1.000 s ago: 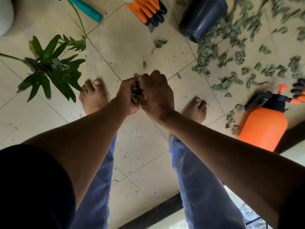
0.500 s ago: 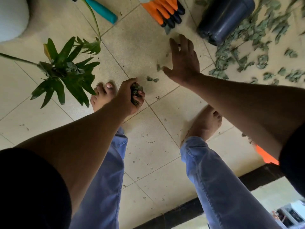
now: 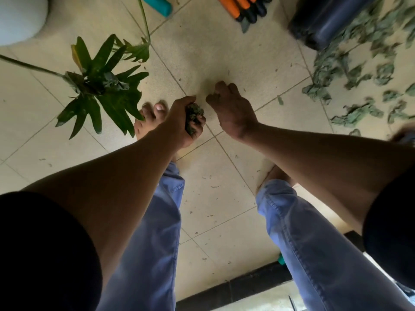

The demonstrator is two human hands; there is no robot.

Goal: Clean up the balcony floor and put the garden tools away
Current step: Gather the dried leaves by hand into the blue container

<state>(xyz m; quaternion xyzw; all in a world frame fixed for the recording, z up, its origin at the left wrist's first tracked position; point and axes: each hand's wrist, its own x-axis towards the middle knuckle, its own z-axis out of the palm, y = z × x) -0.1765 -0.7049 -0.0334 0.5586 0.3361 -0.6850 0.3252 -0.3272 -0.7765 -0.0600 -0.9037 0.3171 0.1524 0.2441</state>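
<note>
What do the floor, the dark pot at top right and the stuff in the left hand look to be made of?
Floor: likely matte ceramic or stone tile, pale and speckled, with grout lines.
Dark pot: probably plastic, going by its smooth wall and soft sheen.
Clump gripped by the left hand: dried, crumpled grey-green leaves, like those scattered on the floor.

No text, label, brand, number or sign can be read anywhere in the view.
</note>
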